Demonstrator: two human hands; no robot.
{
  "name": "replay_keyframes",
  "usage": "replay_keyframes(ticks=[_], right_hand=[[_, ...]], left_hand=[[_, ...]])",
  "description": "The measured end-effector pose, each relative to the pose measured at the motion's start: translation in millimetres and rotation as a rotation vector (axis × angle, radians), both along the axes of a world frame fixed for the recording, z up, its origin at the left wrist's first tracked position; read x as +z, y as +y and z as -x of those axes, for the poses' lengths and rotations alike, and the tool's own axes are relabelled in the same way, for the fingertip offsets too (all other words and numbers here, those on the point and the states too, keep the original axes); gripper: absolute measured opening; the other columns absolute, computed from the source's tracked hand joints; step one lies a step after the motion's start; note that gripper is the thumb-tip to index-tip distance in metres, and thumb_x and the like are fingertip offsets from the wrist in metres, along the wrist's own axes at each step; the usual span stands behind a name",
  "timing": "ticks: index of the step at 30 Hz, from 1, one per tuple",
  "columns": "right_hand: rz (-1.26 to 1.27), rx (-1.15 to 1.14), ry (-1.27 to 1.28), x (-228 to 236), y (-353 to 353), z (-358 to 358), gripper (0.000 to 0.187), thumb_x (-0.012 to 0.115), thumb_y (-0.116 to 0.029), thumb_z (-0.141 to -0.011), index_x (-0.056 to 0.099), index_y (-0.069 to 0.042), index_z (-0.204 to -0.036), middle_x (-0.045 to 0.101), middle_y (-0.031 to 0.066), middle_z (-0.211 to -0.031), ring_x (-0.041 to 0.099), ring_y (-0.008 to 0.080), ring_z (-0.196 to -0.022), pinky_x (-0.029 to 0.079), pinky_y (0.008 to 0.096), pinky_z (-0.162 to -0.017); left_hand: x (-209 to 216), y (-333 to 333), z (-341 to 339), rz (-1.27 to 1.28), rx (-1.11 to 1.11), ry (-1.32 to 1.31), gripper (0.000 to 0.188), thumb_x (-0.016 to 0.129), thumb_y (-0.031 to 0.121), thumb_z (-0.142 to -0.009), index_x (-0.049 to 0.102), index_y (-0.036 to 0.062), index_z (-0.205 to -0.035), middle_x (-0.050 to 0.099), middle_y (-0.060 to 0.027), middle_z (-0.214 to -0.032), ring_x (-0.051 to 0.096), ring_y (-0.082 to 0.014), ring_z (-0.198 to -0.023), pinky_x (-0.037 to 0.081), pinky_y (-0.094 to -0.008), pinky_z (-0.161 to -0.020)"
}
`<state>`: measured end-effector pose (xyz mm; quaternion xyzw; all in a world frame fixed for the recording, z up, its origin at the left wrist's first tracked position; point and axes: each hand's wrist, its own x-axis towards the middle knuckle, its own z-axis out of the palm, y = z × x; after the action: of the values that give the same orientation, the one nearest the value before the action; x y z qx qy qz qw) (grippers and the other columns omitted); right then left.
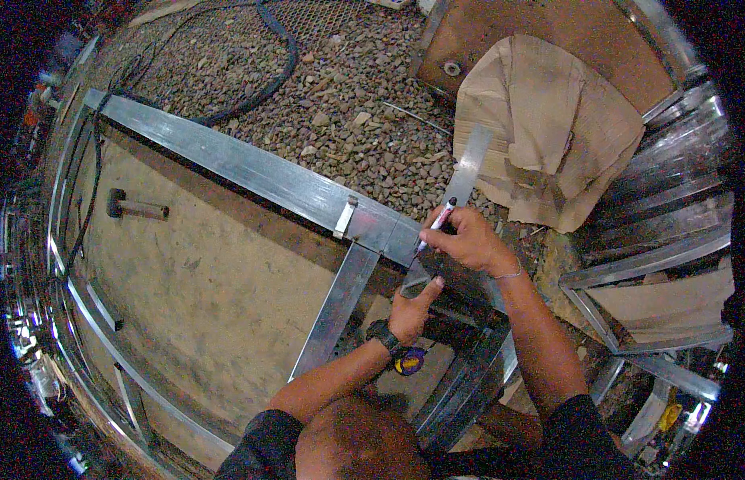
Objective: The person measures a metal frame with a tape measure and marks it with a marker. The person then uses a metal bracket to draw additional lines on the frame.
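A white marker with a black end (pixel 442 218) is pinched between the fingers of my right hand (pixel 468 240), its lower end at the edge of a galvanized steel beam (pixel 260 178). A flat metal strip (pixel 470 160) like a straightedge lies crosswise past the beam's right end. Below it, my left hand (pixel 412 314) grips the strip's near end, thumb on top; its other fingers are mostly hidden. On the beam sits a small bent metal piece (pixel 345 218). A second steel bar (pixel 337 308) meets the beam from below, just left of my left hand.
A mallet (pixel 136 206) lies on the brown board (pixel 204 264) at left. A purple and yellow round object (pixel 408 361) is below my left wrist. Behind the beam are gravel (pixel 340 104), a black cable (pixel 284 68) and cardboard (pixel 548 120). Metal frames (pixel 644 272) stand at right.
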<state>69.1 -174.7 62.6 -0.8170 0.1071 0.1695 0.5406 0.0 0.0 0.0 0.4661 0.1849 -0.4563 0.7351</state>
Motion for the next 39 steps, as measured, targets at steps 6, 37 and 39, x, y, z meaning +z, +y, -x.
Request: replay_keyframes(ticks=[6,37,39], right_hand=[[-0.089,-0.382,0.031,20.9,-1.2,9.5,0.018,0.07,-0.02,-0.093,0.069,-0.004,-0.102,0.071,0.0055,-0.087,0.065,0.0155,-0.081,0.053,0.0333,-0.078],[0.482,0.057,-0.506,-43.2,124.1,226.3,0.043,0.072,-0.027,-0.088,0.053,-0.009,-0.122,0.061,0.0204,-0.113,0.065,0.0425,-0.094,0.057,0.0496,-0.075],[0.411,0.097,-0.447,-44.8,141.7,223.6,0.043,0.07,-0.026,-0.089,0.053,-0.008,-0.124,0.061,0.0212,-0.115,0.064,0.0427,-0.096,0.057,0.0501,-0.076]], left_hand=[[6.1,-0.4,2.7,-0.02,-0.004,-0.036,0.03,0.074,0.033,-0.093,0.068,0.0073,-0.108,0.07,-0.0002,-0.098,0.065,-0.0125,-0.085,0.054,-0.0322,-0.071],[39.8,177.1,-5.6,-0.726,-0.376,-1.213,0.051,0.075,0.039,-0.088,0.062,0.0034,-0.123,0.068,-0.0162,-0.109,0.067,-0.0263,-0.094,0.053,-0.0379,-0.079],[34.7,197.4,5.4,-0.909,-0.467,-1.354,0.057,0.078,0.039,-0.084,0.059,0.0054,-0.127,0.065,-0.0171,-0.114,0.067,-0.0317,-0.096,0.053,-0.0413,-0.078]])
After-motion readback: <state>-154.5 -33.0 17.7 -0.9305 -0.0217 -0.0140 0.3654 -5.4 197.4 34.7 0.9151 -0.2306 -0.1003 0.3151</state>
